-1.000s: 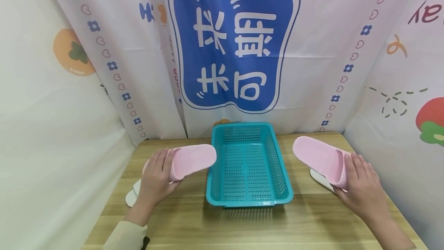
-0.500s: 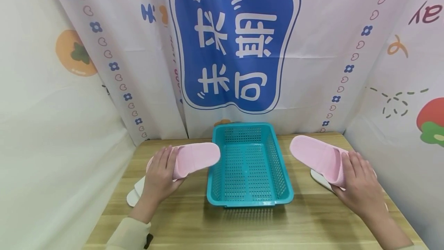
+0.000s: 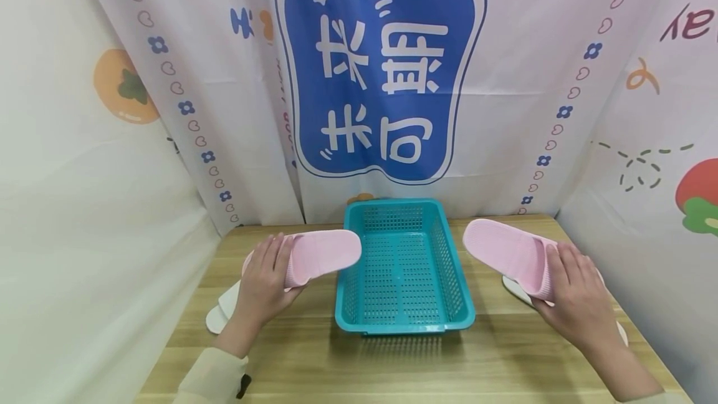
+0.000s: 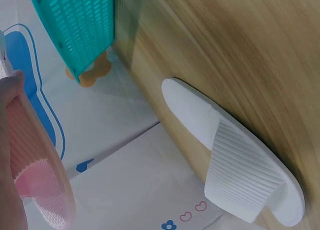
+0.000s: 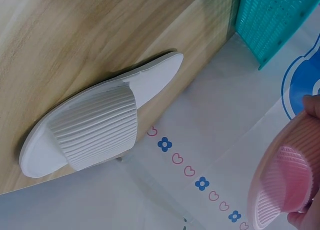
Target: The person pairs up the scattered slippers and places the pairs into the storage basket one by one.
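My left hand (image 3: 263,282) grips a pink slide slipper (image 3: 328,253) across its ribbed strap, the sole's end overlapping the left rim of a teal plastic basket (image 3: 404,328) in the head view. On the other side, my right hand (image 3: 578,295) holds a matching pink slipper (image 3: 502,248) by the strap, its far end pointing in toward the basket's right rim. Both pink slippers are held above the table. Beneath the left hand lies a white ribbed slipper (image 4: 245,165); another white slipper (image 5: 100,120) lies beneath the right hand. The basket has nothing in it.
The wooden table (image 3: 314,366) carries the basket at its middle, near the back edge. A printed white cloth (image 3: 252,142) hangs close behind, with more cloth walling the left and right sides.
Both pink slippers have shifted inward toward the basket, the left one rightward and the right one leftward. The basket and white slippers stay in place; both hands keep their hold.
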Demonstrator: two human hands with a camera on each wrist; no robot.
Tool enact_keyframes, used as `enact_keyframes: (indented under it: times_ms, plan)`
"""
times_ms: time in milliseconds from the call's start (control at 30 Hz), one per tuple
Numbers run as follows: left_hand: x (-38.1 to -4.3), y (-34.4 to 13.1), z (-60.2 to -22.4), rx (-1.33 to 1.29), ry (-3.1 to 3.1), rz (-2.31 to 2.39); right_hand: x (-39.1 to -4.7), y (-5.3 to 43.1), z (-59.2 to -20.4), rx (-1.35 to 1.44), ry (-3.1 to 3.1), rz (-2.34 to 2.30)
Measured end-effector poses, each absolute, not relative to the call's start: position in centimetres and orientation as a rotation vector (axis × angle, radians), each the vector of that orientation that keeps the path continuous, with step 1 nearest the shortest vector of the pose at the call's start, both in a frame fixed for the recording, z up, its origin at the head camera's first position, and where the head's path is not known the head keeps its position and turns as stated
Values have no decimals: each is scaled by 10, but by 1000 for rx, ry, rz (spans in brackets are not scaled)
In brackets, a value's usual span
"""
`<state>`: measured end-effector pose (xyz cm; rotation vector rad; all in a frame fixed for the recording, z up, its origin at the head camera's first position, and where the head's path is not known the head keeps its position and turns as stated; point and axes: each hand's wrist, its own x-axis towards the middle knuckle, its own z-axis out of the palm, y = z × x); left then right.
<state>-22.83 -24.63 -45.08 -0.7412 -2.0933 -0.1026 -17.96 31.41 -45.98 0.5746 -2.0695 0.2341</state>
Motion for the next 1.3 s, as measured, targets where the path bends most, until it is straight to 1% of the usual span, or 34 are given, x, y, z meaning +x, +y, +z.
enact_keyframes:
  times_ms: [1300]
  plan:
    - [-233,-219,-448,-800,-2119,-94,-187,291,-458,630,-2061,244]
